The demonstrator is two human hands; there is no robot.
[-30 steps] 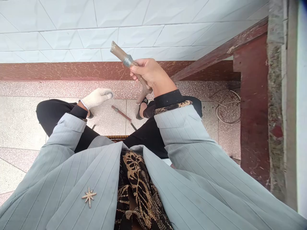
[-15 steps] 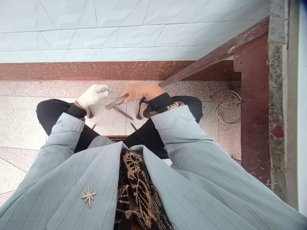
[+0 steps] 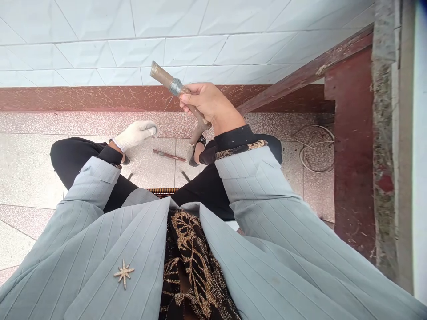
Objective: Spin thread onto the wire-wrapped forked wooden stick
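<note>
Brown stick (image 3: 163,77): up high, top edge against the wall tiles (image 3: 120,53)!
Right hand (image 3: 209,103): grip wrapped firmly round that stick.
Gloved left hand (image 3: 136,134): curled, contents can't be told; open gap between hands.
Red rod (image 3: 171,156): on the floor (image 3: 156,175).

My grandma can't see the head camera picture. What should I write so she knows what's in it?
A bare right hand holds up a forked stick wrapped in what looks like grey wire. The left hand, in a white glove, is apart from it. A thin reddish rod lies on the pale floor.
</note>
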